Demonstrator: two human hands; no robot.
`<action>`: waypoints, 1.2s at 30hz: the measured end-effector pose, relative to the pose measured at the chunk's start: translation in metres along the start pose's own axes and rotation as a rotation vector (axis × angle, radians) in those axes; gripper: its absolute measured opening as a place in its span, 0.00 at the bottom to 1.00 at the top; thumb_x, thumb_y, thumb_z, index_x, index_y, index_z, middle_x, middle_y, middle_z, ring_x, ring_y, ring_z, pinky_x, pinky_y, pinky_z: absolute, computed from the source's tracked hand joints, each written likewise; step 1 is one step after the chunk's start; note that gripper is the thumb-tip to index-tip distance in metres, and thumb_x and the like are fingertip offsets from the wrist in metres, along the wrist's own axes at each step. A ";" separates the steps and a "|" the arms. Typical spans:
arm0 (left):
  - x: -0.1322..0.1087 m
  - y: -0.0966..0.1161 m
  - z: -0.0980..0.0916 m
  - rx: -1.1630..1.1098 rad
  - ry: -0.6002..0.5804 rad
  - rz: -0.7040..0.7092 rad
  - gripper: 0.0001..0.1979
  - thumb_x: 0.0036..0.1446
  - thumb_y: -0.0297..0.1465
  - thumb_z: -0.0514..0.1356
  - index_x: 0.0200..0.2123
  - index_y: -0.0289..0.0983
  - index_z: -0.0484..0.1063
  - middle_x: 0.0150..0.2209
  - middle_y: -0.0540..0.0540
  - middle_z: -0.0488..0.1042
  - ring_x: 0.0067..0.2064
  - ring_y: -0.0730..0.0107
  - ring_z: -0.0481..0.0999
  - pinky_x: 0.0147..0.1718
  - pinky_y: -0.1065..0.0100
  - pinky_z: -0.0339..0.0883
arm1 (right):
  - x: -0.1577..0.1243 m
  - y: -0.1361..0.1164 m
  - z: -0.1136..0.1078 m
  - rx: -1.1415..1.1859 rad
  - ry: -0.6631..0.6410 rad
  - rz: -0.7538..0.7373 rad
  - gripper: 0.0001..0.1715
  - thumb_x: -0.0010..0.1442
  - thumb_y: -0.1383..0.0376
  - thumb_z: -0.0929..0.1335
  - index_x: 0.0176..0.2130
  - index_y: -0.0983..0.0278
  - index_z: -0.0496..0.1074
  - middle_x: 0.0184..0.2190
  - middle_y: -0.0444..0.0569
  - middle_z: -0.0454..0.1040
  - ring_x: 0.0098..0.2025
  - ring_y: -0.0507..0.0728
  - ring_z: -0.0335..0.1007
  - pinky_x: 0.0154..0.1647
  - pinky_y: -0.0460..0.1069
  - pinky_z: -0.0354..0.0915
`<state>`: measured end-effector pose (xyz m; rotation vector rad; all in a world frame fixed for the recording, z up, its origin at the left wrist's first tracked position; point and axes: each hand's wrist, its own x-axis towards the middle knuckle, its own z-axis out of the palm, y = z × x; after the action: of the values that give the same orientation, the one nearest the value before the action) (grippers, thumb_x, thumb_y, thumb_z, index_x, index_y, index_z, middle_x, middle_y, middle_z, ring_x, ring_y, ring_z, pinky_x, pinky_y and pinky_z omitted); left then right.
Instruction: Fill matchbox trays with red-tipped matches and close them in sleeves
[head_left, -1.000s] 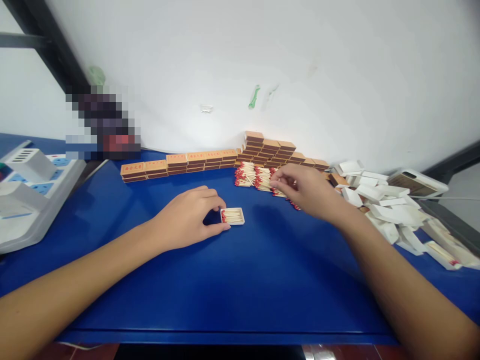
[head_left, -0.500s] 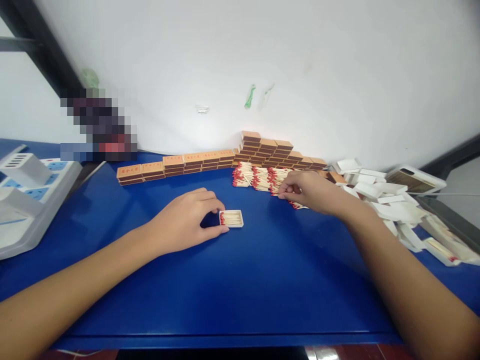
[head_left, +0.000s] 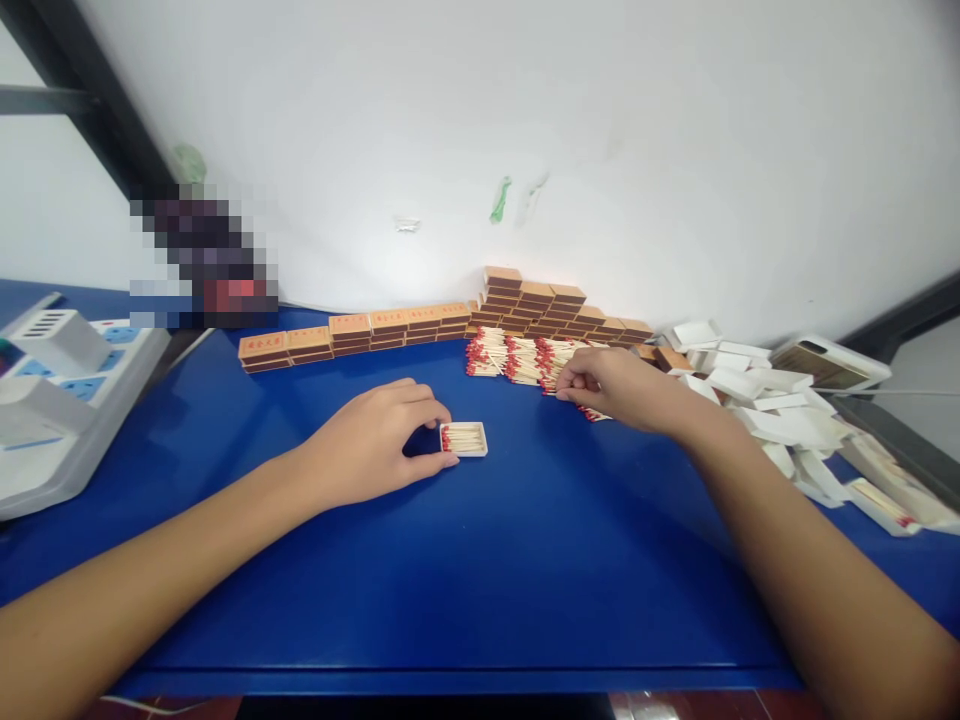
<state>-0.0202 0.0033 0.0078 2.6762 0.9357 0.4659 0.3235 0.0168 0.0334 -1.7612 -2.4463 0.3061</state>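
Note:
My left hand (head_left: 382, 430) rests on the blue table with thumb and fingers closed around the left end of a small white matchbox tray (head_left: 480, 452). Inside the tray lies a layer of matches (head_left: 466, 438), their red heads toward my left hand. Farther back on the right, my right hand (head_left: 600, 382) pinches thumb and fingers together at the front of heaped red-headed matches (head_left: 525, 360). Whatever sits between those fingertips is too small or hidden to make out. Part of the heap is covered by this hand.
Closed orange-brown matchboxes (head_left: 349, 325) form a long stacked row along the white wall. Empty white trays (head_left: 780, 400) are heaped at the right, near a phone-like object (head_left: 832, 360) and another match-filled tray (head_left: 881, 505). A power strip (head_left: 97, 430) with plugs stands at left.

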 end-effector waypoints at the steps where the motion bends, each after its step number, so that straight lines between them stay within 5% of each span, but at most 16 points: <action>1: 0.000 0.000 0.000 0.000 0.000 -0.001 0.15 0.67 0.43 0.66 0.49 0.39 0.80 0.43 0.45 0.79 0.46 0.59 0.76 0.43 0.60 0.70 | 0.000 0.001 0.000 0.007 -0.002 -0.004 0.09 0.63 0.65 0.68 0.32 0.62 0.78 0.27 0.48 0.80 0.28 0.56 0.72 0.32 0.50 0.61; 20: 0.000 0.002 -0.002 0.007 -0.009 0.005 0.15 0.67 0.43 0.66 0.48 0.39 0.79 0.42 0.45 0.79 0.46 0.59 0.77 0.42 0.61 0.68 | -0.002 0.000 0.002 0.019 0.017 -0.046 0.11 0.65 0.61 0.68 0.33 0.61 0.77 0.27 0.47 0.78 0.29 0.56 0.70 0.32 0.51 0.60; 26: 0.000 0.002 -0.002 0.013 -0.007 0.016 0.15 0.68 0.43 0.65 0.48 0.39 0.80 0.42 0.44 0.79 0.45 0.58 0.77 0.44 0.60 0.69 | 0.003 -0.018 0.017 0.123 0.135 -0.119 0.13 0.67 0.56 0.69 0.35 0.61 0.77 0.31 0.48 0.77 0.32 0.56 0.68 0.34 0.50 0.60; 36: 0.000 0.003 -0.002 0.015 -0.006 0.012 0.15 0.68 0.44 0.65 0.48 0.39 0.80 0.42 0.44 0.79 0.46 0.58 0.77 0.44 0.60 0.69 | 0.011 -0.019 0.037 0.105 0.181 -0.131 0.09 0.69 0.62 0.67 0.38 0.62 0.75 0.34 0.49 0.75 0.34 0.57 0.67 0.35 0.50 0.58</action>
<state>-0.0192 0.0016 0.0107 2.6969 0.9252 0.4547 0.2943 0.0181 0.0019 -1.5083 -2.3585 0.2458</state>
